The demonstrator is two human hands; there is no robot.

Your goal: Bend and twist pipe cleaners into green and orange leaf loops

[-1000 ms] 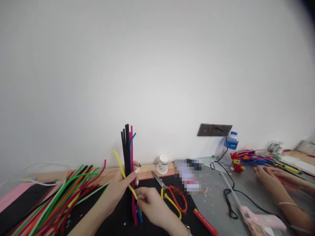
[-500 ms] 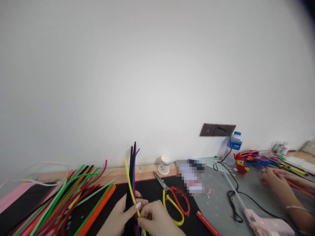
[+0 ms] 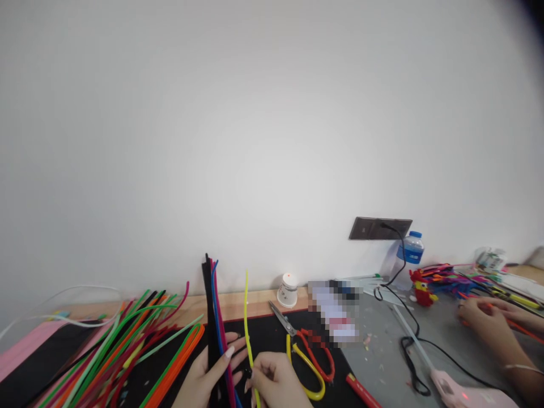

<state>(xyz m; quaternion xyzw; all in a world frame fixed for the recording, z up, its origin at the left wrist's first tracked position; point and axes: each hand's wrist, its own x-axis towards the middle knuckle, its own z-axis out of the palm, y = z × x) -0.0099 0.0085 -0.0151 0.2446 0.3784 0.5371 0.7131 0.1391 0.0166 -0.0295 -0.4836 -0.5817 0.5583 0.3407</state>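
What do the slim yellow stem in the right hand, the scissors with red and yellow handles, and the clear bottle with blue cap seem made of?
Yellow stem: perhaps fuzzy-covered wire; matt, gently curved, fibres too small to tell. Scissors: likely metal blades, grey with slight sheen; handles probably plastic, evenly coloured. Bottle: probably smooth plastic, being see-through.

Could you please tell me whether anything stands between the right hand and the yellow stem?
Nothing visible does: the right hand pinches the yellow stem directly. The black, blue and pink stems are held in the left hand, to the yellow stem's left.
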